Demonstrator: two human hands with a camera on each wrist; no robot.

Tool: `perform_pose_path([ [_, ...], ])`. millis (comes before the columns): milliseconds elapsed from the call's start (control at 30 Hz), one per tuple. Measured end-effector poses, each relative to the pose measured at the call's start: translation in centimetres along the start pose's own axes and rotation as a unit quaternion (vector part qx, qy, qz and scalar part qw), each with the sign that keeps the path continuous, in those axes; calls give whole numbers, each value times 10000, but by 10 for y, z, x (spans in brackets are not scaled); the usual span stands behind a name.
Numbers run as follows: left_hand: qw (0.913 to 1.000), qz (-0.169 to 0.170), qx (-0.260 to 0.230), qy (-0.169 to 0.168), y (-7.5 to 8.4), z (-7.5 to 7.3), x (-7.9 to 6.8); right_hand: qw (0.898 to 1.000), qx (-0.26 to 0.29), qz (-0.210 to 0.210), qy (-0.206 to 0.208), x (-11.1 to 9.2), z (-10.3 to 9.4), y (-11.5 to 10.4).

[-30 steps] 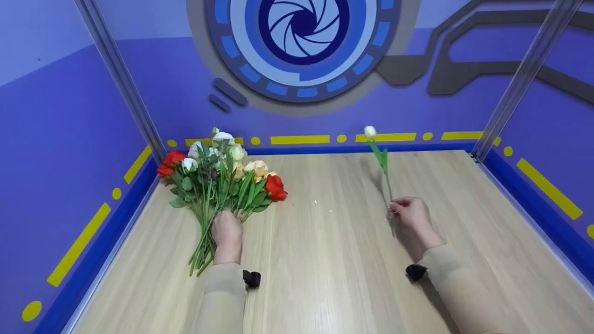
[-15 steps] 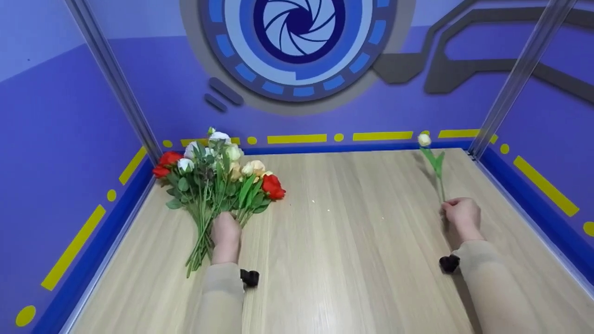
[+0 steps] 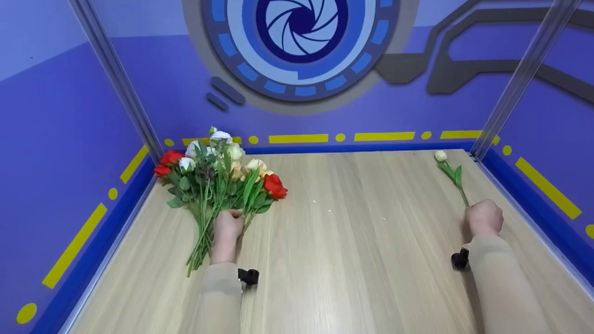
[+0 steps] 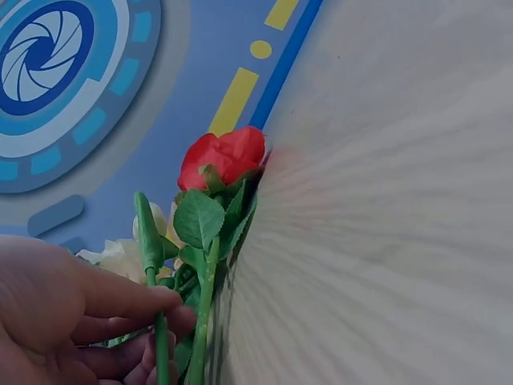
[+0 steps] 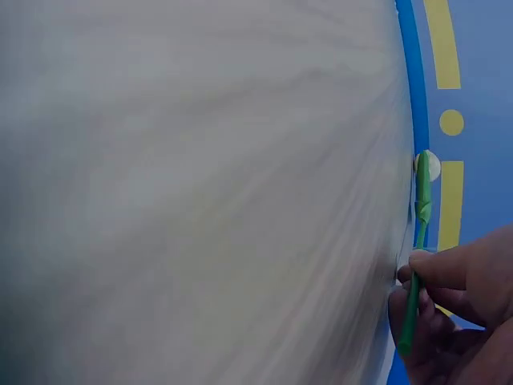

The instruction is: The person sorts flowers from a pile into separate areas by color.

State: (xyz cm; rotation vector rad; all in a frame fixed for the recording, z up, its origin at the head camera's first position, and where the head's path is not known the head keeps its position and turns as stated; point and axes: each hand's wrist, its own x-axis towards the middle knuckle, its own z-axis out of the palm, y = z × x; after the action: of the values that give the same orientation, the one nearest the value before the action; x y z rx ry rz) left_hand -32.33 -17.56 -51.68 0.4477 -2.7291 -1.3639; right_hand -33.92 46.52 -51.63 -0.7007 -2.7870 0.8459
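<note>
My right hand [image 3: 485, 217] holds a white tulip [image 3: 441, 156] by its stem, low over the table at the right. In the right wrist view the thumb and fingers pinch the green stem [image 5: 413, 309]; the bloom is mostly behind the leaf. At the left lies a pile of flowers [image 3: 204, 185], with red, white and cream blooms and crossing stems. My left hand [image 3: 228, 225] is at its stems. In the left wrist view its thumb and fingers pinch a green flower stem [image 4: 163, 345], beside a red flower [image 4: 224, 156]. That stem's bloom is hidden.
The wooden table [image 3: 334, 260] stretches between the two hands, with a few tiny specks on it. Blue-purple panels [image 3: 325, 123] enclose it at the back and both sides. Metal posts [image 3: 519, 83] stand at the back corners.
My right hand has carried the white tulip rightward, and its bloom has come down towards the table. My left hand has turned slightly, its fingertips now showing at a stem; the flower pile stays put.
</note>
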Motion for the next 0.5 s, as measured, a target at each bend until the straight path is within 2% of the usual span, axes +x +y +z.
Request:
perform_pose_path([
  [200,9993,-56,-377,19,6,-2,1,9999,-122,37,-13,0,-2,1],
  [300,9974,-43,-721,-7,8,-2,2,9998,-175,48,-7,1,-3,2],
  [500,9860,14,-1667,-99,15,2,0,9995,-314,76,-38,3,-3,4],
])
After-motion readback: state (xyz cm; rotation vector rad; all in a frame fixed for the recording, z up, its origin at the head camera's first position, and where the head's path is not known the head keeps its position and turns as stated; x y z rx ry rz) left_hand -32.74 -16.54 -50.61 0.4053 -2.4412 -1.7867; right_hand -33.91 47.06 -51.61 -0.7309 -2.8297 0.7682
